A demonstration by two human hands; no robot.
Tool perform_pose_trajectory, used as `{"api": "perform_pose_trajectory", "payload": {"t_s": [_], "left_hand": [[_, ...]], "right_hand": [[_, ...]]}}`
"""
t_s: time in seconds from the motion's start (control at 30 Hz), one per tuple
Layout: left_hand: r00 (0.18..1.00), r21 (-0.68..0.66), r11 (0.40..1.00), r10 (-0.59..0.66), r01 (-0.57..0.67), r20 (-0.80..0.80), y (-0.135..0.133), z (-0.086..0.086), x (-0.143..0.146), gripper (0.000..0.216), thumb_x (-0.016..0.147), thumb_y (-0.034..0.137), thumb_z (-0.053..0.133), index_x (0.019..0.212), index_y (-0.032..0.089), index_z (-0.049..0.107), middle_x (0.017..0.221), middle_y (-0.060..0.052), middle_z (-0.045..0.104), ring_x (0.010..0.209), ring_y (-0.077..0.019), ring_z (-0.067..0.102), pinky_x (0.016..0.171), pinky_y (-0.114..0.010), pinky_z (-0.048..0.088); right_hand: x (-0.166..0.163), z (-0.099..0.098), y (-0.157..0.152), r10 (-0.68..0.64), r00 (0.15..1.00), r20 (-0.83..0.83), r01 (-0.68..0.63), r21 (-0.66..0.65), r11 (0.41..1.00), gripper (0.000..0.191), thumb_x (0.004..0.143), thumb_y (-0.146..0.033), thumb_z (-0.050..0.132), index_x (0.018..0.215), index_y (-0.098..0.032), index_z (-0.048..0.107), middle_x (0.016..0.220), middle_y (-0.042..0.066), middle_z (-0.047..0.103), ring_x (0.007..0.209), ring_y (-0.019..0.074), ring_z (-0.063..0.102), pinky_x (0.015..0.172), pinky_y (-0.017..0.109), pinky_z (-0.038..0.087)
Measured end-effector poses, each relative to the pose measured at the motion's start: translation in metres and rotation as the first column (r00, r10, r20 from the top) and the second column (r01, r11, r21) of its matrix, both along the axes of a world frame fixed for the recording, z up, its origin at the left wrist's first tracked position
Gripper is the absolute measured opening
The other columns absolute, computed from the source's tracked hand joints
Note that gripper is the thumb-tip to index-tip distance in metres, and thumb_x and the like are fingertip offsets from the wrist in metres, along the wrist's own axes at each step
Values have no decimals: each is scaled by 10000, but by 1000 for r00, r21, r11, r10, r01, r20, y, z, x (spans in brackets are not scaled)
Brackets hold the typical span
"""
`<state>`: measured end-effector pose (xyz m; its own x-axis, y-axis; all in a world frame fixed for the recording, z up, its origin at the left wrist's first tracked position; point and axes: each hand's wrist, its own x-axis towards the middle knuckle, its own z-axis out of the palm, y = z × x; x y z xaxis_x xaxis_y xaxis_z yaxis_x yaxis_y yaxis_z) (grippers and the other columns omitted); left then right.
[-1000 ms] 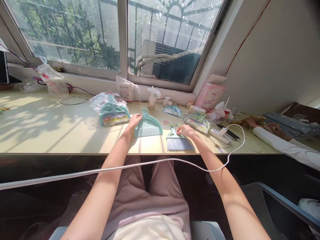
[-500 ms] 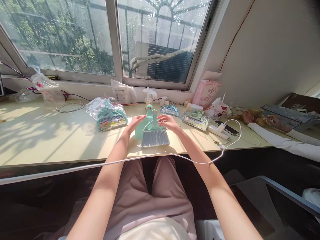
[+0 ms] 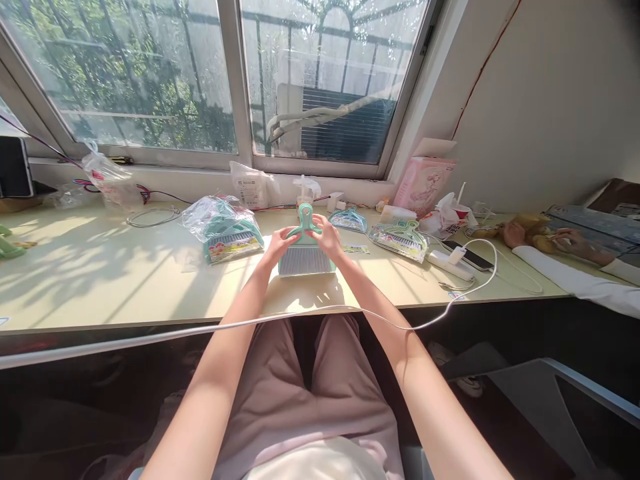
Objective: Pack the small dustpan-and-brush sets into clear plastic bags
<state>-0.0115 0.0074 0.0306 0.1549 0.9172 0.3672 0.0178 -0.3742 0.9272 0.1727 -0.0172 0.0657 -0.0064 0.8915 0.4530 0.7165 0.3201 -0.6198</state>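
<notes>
At the middle of the desk [image 3: 125,280], the small brush [image 3: 306,260], a second ago lying apart to the right of the teal dustpan [image 3: 305,212], now sits nested on it, the left hand [image 3: 280,241] clasping the pan's side and the right hand [image 3: 327,235] clasping the brush.

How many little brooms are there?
4: one broom in the left hand and right hand, a second broom in the clear bag beside it, two wrapped brooms to the right. The bag may hide more.
</notes>
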Motion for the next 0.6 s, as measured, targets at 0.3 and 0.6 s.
{"api": "perform_pose_trajectory", "payload": {"t_s": [0.3, 0.6], "left_hand": [[998, -28, 1000, -2, 0, -63, -8, 4, 3, 412, 804, 495, 781, 1093, 204, 749, 1229, -91, 786, 1232, -303, 688, 1078, -383, 533], [998, -45, 998, 31, -34, -60, -6, 5, 4, 300, 756, 380, 711, 996, 201, 701, 1027, -52, 761, 1117, -281, 698, 1050, -384, 526]], "right_hand": [[6, 2, 25, 35, 966, -258, -91, -210, 973, 400, 760, -499, 859, 1056, -230, 873, 860, 4, 812, 926, 237, 775, 921, 356, 607], [-2, 11, 9, 10, 984, -176, -52, -232, 971, 392, 804, -560, 730, 998, -246, 860, 763, -5, 728, 830, 226, 722, 827, 323, 586]]}}
